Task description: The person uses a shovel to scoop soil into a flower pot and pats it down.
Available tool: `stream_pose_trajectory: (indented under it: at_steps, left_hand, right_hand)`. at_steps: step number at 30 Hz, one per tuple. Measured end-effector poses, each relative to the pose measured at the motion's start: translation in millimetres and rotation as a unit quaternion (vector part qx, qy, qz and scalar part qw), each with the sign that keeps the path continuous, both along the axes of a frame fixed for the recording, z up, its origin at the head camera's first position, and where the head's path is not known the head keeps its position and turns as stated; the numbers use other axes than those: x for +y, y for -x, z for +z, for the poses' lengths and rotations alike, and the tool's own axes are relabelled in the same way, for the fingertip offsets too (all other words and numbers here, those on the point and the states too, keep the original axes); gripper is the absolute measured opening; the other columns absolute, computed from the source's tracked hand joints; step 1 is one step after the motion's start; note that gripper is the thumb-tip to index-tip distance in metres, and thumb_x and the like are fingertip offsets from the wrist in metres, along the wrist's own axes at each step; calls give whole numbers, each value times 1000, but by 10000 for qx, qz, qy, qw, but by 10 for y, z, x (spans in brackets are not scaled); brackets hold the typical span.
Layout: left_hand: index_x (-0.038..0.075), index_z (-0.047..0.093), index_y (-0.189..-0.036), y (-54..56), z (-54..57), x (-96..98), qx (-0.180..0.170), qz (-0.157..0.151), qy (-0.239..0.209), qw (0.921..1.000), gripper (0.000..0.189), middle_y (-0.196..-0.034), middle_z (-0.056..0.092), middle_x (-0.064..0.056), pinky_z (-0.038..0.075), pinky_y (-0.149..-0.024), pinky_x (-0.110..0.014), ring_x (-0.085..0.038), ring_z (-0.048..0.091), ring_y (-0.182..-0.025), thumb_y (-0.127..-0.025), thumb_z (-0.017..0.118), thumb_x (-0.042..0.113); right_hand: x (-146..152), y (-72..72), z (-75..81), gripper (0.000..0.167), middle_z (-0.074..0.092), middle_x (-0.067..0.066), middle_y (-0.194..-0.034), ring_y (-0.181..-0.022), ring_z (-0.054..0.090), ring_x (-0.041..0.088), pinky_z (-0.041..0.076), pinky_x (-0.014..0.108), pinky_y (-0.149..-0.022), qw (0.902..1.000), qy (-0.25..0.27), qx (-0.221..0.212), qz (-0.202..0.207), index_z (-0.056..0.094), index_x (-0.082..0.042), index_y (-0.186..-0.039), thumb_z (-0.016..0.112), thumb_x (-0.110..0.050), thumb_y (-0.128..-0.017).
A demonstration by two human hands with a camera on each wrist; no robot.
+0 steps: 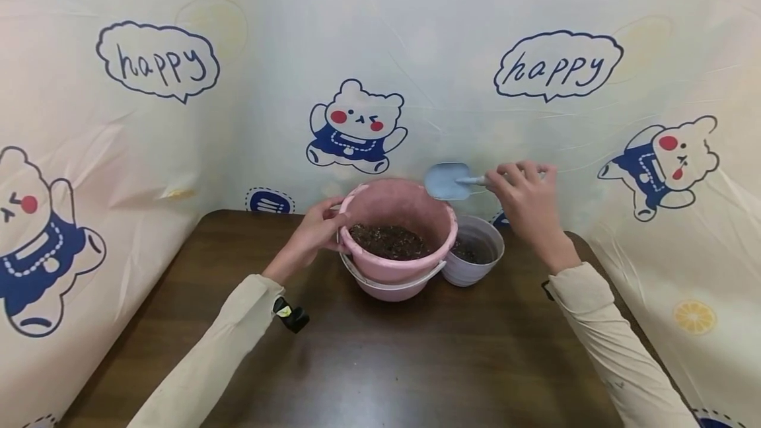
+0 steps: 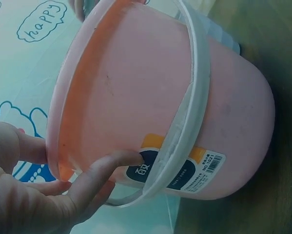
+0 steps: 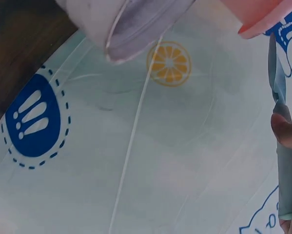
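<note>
Head view showed the left hand [image 1: 318, 226] at the nine o'clock side of a pink bucket [image 1: 389, 269], its grip closed on the rim, with fingers spread down the outer wall near a printed label [image 2: 206, 168]. The right hand [image 1: 526, 200] had its grip closed round the handle of a pale blue shovel [image 1: 447, 181], held up at the bucket's two o'clock edge with the blade pointing towards nine o'clock. Whether the blade touched the rim, I could not tell.

The shovel looked like thin plastic, probably light and stiff; its smooth handle might turn in the fingers, so mid-handle, thumb laid along it, seemed the surest hold. The bucket looked like plastic too, slightly flexible at the wall and likely weighted low by its load. Its thickened rim appeared the steadier place to take hold, since the white bail [image 2: 200, 83] hung loosely round the outside and would probably swing.

Dark, crumbly soil [image 1: 389, 242] lay well below the bucket's rim. Just past three o'clock from the bucket, close beside it on the brown counter [image 1: 368, 355], stood a smaller whitish pot [image 1: 466, 275], probably light and easily tipped, with some dark soil inside. No soil could be made out on the blade.
</note>
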State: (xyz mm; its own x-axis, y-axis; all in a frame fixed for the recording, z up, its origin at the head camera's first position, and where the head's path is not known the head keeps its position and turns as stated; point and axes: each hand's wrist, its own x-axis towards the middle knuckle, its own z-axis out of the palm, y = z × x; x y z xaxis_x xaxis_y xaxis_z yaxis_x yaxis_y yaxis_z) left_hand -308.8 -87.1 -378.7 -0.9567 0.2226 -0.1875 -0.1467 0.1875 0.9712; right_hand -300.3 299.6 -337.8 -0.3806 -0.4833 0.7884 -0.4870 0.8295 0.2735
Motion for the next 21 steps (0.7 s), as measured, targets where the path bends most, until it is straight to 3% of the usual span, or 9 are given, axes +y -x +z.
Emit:
stream_pose_trajectory:
  at_steps: [5, 12, 17, 21]
  left_hand:
    - [7, 31, -164, 10, 3, -2, -146, -39, -76, 9999, 60, -152, 44, -28, 68, -75, -42, -36, 62, -111, -108, 52, 13]
    - [7, 29, -165, 40, 19, -7, -280, -129, -246, 9992, 62, -153, 42, -27, 68, -76, -41, -39, 60, -117, -107, 52, 11]
    - [2, 33, -162, 44, 15, -28, -284, -256, -278, 9989, 58, -154, 42, -26, 67, -81, -42, -40, 58, -123, -108, 51, 12]
    - [0, 39, -159, 46, 10, -42, -306, -324, -230, 9987, 54, -151, 43, -26, 67, -84, -43, -40, 56, -125, -108, 52, 14]
  right_hand:
    - [-131, 37, -21, 16, 69, 15, -101, -95, 59, 41, 43, 66, -79, 9993, -317, 37, 172, 72, -7, -110, 75, -10, -95]
    - [-335, 74, -66, 19, 71, 12, -103, -96, 60, 37, 46, 63, -82, 9955, -799, -434, 258, 78, -9, -110, 80, -10, -91]
    - [-542, 97, -77, 17, 71, 5, -97, -94, 57, 31, 49, 56, -85, 9879, -1410, -642, -103, 82, -13, -102, 84, -18, -86]
    - [-717, 88, -68, 16, 70, 3, -96, -94, 54, 30, 47, 53, -86, 9758, -1883, -954, -577, 83, -18, -101, 85, -23, -86]
